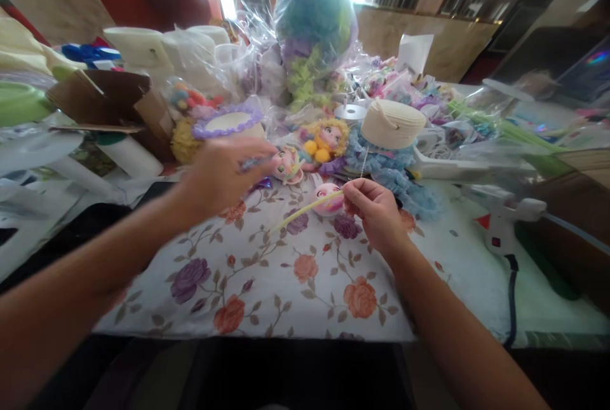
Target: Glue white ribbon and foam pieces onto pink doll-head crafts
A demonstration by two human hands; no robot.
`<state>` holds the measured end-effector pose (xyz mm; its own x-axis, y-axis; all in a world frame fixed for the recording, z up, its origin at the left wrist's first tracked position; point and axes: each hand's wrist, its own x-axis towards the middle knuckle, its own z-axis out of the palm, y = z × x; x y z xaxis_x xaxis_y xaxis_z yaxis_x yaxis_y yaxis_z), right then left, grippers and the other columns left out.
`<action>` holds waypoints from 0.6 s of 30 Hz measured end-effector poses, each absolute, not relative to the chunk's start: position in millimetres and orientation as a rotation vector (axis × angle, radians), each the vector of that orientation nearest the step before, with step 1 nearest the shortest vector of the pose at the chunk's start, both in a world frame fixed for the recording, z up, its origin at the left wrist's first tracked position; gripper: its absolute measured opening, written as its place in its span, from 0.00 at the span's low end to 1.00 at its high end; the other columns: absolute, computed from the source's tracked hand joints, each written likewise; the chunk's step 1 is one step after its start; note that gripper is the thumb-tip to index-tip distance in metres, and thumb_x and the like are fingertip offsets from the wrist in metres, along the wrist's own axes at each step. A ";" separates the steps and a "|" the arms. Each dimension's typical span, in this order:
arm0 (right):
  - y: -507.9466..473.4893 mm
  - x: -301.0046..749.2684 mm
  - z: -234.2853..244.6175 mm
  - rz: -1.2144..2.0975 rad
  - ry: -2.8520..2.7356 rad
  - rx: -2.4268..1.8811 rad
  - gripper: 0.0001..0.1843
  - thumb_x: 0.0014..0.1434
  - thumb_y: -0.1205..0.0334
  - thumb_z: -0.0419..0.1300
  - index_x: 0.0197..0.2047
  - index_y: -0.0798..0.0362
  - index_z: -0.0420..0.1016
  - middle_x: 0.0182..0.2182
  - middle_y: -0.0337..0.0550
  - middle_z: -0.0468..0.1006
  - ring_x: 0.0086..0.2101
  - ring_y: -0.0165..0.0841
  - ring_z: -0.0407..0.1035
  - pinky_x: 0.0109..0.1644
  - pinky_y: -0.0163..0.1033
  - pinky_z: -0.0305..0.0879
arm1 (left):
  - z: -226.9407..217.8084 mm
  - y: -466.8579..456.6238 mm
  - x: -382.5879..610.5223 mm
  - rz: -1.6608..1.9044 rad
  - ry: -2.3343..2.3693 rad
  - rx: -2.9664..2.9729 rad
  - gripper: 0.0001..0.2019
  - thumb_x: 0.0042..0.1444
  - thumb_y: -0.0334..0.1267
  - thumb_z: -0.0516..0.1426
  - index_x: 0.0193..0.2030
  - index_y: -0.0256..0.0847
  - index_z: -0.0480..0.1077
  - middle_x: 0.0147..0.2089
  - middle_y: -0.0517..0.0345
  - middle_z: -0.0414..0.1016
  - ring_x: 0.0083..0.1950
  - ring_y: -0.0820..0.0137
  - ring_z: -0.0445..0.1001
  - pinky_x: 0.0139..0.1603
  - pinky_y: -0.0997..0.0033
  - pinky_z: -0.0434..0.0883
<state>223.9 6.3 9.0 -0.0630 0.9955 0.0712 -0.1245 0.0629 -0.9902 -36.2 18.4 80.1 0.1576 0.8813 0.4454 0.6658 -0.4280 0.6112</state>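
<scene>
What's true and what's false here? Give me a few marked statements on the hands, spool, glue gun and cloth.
1. The right hand pinches a thin yellow-green stick. True.
2. The white glue gun lies left of both hands. False: it lies to the right of the right hand.
3. The tablecloth is plain white. False: it has a floral print.
4. A cream cord spool stands beyond the right hand, by blue lace trim. True.
</scene>
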 end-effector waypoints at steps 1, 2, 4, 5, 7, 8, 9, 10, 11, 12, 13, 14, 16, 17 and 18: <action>3.6 221.3 8.9 1.270 -1.222 -1.038 0.17 0.52 0.48 0.69 0.29 0.54 0.73 0.21 0.35 0.69 0.22 0.24 0.60 0.25 0.31 0.58 | 67.6 8.8 -21.2 0.973 1.374 2.291 0.14 0.59 0.45 0.62 0.50 0.43 0.79 0.52 0.55 0.80 0.57 0.61 0.75 0.64 0.60 0.66; 0.8 218.7 8.9 1.279 -1.241 -1.039 0.18 0.53 0.48 0.68 0.30 0.54 0.73 0.21 0.35 0.69 0.21 0.24 0.60 0.24 0.31 0.57 | 55.9 -0.2 -7.4 0.834 1.272 2.426 0.17 0.62 0.47 0.59 0.54 0.43 0.77 0.55 0.52 0.79 0.58 0.58 0.75 0.62 0.58 0.67; -3.7 214.7 9.5 1.292 -1.261 -1.049 0.19 0.54 0.46 0.68 0.30 0.53 0.72 0.20 0.35 0.69 0.20 0.24 0.59 0.21 0.31 0.55 | 37.4 -13.6 12.6 0.797 1.289 2.477 0.16 0.65 0.44 0.54 0.55 0.43 0.75 0.51 0.49 0.80 0.51 0.59 0.77 0.52 0.61 0.72; -5.4 213.4 10.1 1.288 -1.260 -1.059 0.19 0.54 0.46 0.67 0.30 0.53 0.71 0.20 0.35 0.69 0.19 0.24 0.59 0.20 0.31 0.54 | 31.4 -17.4 18.3 0.793 1.316 2.477 0.15 0.66 0.41 0.52 0.53 0.43 0.76 0.47 0.49 0.81 0.47 0.60 0.78 0.48 0.63 0.72; -7.0 212.3 11.5 1.247 -1.254 -1.081 0.19 0.54 0.46 0.67 0.29 0.53 0.71 0.20 0.35 0.69 0.19 0.25 0.59 0.20 0.31 0.54 | 25.4 -20.2 21.9 0.779 1.366 2.480 0.14 0.67 0.37 0.49 0.46 0.41 0.76 0.40 0.50 0.80 0.39 0.64 0.77 0.41 0.67 0.71; -7.2 212.3 12.3 1.212 -1.259 -1.088 0.18 0.55 0.47 0.67 0.29 0.53 0.70 0.20 0.35 0.69 0.19 0.25 0.59 0.20 0.31 0.55 | 24.5 -20.2 21.3 0.763 1.386 2.490 0.14 0.67 0.37 0.48 0.42 0.40 0.76 0.37 0.51 0.79 0.36 0.66 0.76 0.38 0.69 0.69; -7.2 212.6 12.9 1.173 -1.272 -1.093 0.18 0.55 0.48 0.67 0.28 0.53 0.70 0.19 0.36 0.68 0.19 0.25 0.59 0.20 0.31 0.55 | 24.4 -20.0 19.9 0.747 1.398 2.506 0.15 0.68 0.37 0.48 0.39 0.40 0.76 0.35 0.53 0.77 0.34 0.67 0.74 0.35 0.70 0.67; -7.0 212.9 13.5 1.132 -1.289 -1.097 0.17 0.56 0.49 0.66 0.28 0.53 0.70 0.19 0.35 0.68 0.19 0.25 0.59 0.20 0.32 0.55 | 24.7 -20.1 18.3 0.733 1.397 2.526 0.15 0.68 0.38 0.48 0.37 0.40 0.75 0.33 0.54 0.76 0.32 0.68 0.72 0.33 0.70 0.65; -6.9 213.3 14.0 1.087 -1.306 -1.100 0.17 0.56 0.50 0.66 0.27 0.53 0.70 0.19 0.35 0.68 0.19 0.25 0.59 0.20 0.32 0.55 | 24.9 -20.6 16.7 0.725 1.386 2.548 0.16 0.68 0.39 0.48 0.35 0.39 0.75 0.31 0.55 0.75 0.30 0.69 0.71 0.31 0.70 0.63; -6.9 213.5 14.3 1.041 -1.320 -1.104 0.16 0.57 0.51 0.65 0.27 0.53 0.70 0.19 0.35 0.68 0.19 0.25 0.59 0.21 0.32 0.54 | 25.1 -21.6 15.2 0.727 1.366 2.568 0.17 0.68 0.40 0.49 0.33 0.39 0.74 0.29 0.55 0.74 0.30 0.69 0.71 0.31 0.70 0.62; -7.0 213.7 14.6 0.997 -1.328 -1.113 0.15 0.58 0.52 0.65 0.27 0.53 0.70 0.19 0.35 0.68 0.19 0.24 0.58 0.21 0.32 0.54 | 25.1 -23.1 13.7 0.737 1.337 2.579 0.17 0.68 0.40 0.49 0.32 0.39 0.74 0.29 0.55 0.74 0.30 0.68 0.71 0.31 0.70 0.62; -7.3 213.7 14.9 0.957 -1.332 -1.123 0.15 0.59 0.53 0.64 0.28 0.53 0.70 0.19 0.35 0.68 0.19 0.24 0.58 0.21 0.32 0.54 | 25.1 -24.7 12.1 0.756 1.308 2.577 0.17 0.68 0.40 0.49 0.32 0.39 0.75 0.29 0.54 0.75 0.31 0.68 0.72 0.31 0.70 0.62; -7.8 213.7 15.1 0.897 -1.339 -1.134 0.14 0.59 0.54 0.64 0.28 0.53 0.70 0.19 0.35 0.68 0.20 0.25 0.59 0.23 0.32 0.56 | 25.4 -27.3 7.1 0.805 1.277 2.534 0.15 0.67 0.38 0.50 0.33 0.39 0.75 0.31 0.55 0.77 0.32 0.68 0.73 0.33 0.71 0.64; -7.7 213.9 15.0 0.882 -1.343 -1.137 0.14 0.59 0.54 0.63 0.28 0.53 0.70 0.19 0.35 0.68 0.20 0.25 0.59 0.23 0.32 0.56 | 25.5 -27.9 3.5 0.823 1.274 2.502 0.15 0.67 0.38 0.50 0.34 0.40 0.75 0.32 0.55 0.78 0.33 0.69 0.74 0.33 0.71 0.64; -7.2 214.4 14.6 0.876 -1.344 -1.135 0.13 0.60 0.54 0.63 0.28 0.53 0.70 0.19 0.35 0.68 0.20 0.25 0.59 0.24 0.32 0.56 | 25.6 -27.9 -1.2 0.827 1.274 2.474 0.14 0.67 0.38 0.51 0.34 0.40 0.75 0.32 0.56 0.78 0.33 0.69 0.74 0.34 0.72 0.65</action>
<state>214.4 -7.2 14.6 0.0774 0.9584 0.2747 0.1350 0.2629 -0.9553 -1.2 -27.9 25.6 0.4599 0.8049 0.3750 0.6701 -0.5917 0.4482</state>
